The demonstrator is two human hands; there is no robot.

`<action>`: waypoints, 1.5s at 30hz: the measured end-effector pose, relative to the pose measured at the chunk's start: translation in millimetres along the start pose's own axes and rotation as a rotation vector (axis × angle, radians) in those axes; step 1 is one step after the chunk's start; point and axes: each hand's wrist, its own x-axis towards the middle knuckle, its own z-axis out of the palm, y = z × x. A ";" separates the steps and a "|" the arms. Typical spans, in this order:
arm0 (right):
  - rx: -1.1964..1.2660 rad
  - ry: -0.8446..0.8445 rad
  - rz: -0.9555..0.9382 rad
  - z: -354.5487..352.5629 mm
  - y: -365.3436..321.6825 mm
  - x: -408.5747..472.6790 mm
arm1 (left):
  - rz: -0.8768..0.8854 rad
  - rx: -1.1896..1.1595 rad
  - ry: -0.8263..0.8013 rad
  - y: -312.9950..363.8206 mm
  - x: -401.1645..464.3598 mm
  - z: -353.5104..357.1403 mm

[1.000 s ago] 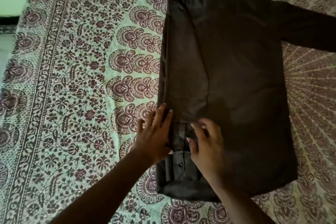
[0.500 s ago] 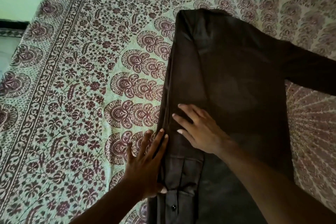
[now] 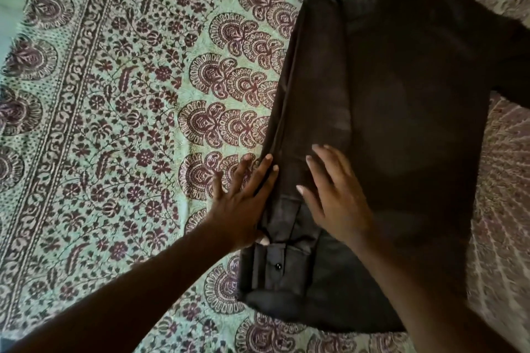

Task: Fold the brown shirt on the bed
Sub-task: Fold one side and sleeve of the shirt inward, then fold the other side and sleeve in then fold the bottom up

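Note:
The brown shirt [image 3: 401, 123] lies flat on the bed, back side up. Its left sleeve is folded in along the left edge, and the buttoned cuff [image 3: 275, 266] lies near the hem. The other sleeve [image 3: 513, 66] stretches out to the right and leaves the view. My left hand [image 3: 243, 203] lies flat with straight fingers against the shirt's folded left edge, partly on the bedsheet. My right hand [image 3: 335, 198] presses flat on the folded sleeve, fingers spread and pointing up-left.
A green bedsheet [image 3: 114, 137] with maroon floral print covers the bed all around the shirt. Its patterned border runs down the left side, with the bed's edge [image 3: 11, 37] at far left.
The camera view shifted between frames. My right hand moved up the folded sleeve from the cuff and now rests a little lower; my left hand stays flat along the left fold.

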 end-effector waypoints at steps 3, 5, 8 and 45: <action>0.003 -0.109 -0.018 8.1 -24.9 -63.1 | -0.002 -0.051 0.060 5.9 -7.8 -4.7; 0.013 -0.137 0.006 11.0 -38.9 -95.8 | 0.052 -0.055 0.098 10.9 -16.4 -4.0; 0.053 -0.130 0.060 13.2 -57.1 -128.4 | 0.095 -0.020 0.009 14.3 -28.7 7.4; 0.483 0.869 1.626 -186.7 502.9 -186.8 | 0.424 -0.068 0.179 551.4 304.4 -112.4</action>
